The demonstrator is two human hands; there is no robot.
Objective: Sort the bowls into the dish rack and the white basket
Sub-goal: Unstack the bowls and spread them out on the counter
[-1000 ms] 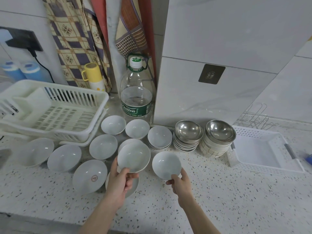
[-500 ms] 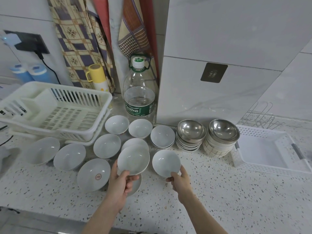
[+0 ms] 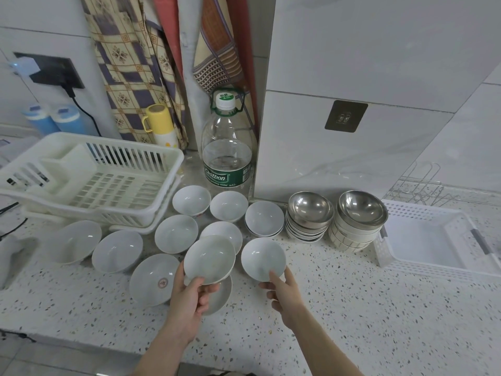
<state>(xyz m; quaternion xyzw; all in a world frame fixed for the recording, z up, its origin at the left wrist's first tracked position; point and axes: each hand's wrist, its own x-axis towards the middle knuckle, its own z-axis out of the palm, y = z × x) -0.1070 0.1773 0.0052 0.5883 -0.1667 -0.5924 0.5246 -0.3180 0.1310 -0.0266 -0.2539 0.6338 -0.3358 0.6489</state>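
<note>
The left hand [image 3: 189, 297] pinches the near rim of a shallow white ceramic bowl [image 3: 209, 258], thumb over the inside edge and fingers curled beneath, holding it tilted above another white bowl [image 3: 221, 297] that rests on the speckled stone counter [image 3: 352, 321]. The right hand [image 3: 283, 290] grips the near edge of a second, rounder white ceramic bowl [image 3: 262, 257] just to the right, thumb on the inner rim and fingers curled below; whether that bowl is off the counter cannot be told. More white bowls lie spread on the counter to the left and behind, among them a wide bowl with a red emblem [image 3: 155, 279] at its centre, near the left hand. Farther back sits a low stack of white bowls [image 3: 264, 219], and beside it to the right two stacks, each topped by a shiny steel bowl [image 3: 310, 208]. The slatted white plastic dish rack [image 3: 108, 169] stands at the back left on its tray, and the perforated white basket [image 3: 406, 211] with grey handles lies at the right, just beside the steel-topped stacks. A large clear water bottle with a green label [image 3: 227, 156] stands against the wall behind the bowls, with a yellow-capped flask [image 3: 160, 126] to its left in front of patterned hanging cloths [image 3: 130, 63].
</note>
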